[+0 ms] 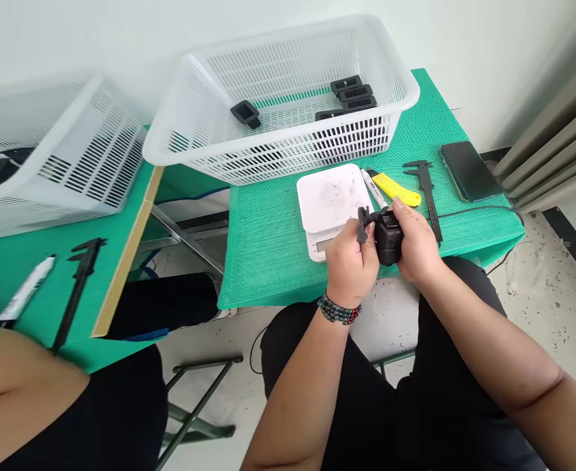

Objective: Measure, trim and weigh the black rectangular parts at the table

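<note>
a small black plastic part (387, 237) is gripped between the left hand (351, 265) and the right hand (417, 245), both closed around it, and it is held just above the near edge of the green table (268, 235), at about 5 o'clock from the white scale (332, 206). at 1 o'clock from the hands a white marker (374, 188), a yellow cutter (396, 190) and a black caliper (428, 193) are laid side by side, with a dark phone (469, 171) at 2 o'clock. at 11 o'clock a white basket (288, 140) with several black parts (351, 95) is seen, and a second basket (47, 163) is set on the neighbouring table at 9 o'clock, where another person's arm (18, 373) is seen.
</note>
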Demonstrator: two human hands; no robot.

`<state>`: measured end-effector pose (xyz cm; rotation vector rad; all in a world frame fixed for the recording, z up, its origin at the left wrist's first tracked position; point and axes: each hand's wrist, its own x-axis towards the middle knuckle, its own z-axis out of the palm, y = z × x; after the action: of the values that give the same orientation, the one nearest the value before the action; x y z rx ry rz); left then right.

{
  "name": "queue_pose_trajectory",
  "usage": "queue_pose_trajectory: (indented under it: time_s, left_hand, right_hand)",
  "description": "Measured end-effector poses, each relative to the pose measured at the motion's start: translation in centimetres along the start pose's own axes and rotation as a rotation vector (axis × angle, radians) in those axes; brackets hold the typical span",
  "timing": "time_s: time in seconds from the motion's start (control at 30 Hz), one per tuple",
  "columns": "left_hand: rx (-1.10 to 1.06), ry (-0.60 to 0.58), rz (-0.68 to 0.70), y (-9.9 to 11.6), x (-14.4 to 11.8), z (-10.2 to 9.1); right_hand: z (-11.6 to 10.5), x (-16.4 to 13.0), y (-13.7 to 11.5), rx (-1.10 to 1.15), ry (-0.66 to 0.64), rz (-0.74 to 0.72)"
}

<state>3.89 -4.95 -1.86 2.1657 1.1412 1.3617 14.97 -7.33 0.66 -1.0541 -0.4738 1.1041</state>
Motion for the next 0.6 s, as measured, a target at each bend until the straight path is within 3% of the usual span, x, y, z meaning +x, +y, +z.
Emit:
queue_pose_trajectory:
  time_s: [0.2,0.4,0.47,0.6]
  left_hand:
    - [0.029,0.038,0.002,-0.3,0.1,-0.1]
    - [-0.114,0.108,-0.157,-0.7,0.7,0.0]
    - [-0.177,0.142,-0.222,-0.9,1.0,-0.1]
    - [-0.269,0.17,-0.328,-1.4,1.4,-0.3]
  right_hand:
    - [0.0,0.3,0.2,0.088,-0.013,0.057]
    - [-0.3,0.5,0.4,0.126,-0.16,0.128]
    - [-0.8,0.4,0.1,0.052,-0.218,0.072]
    - [-1.9,0.3,-0.8,-0.274,-0.417,-0.216]
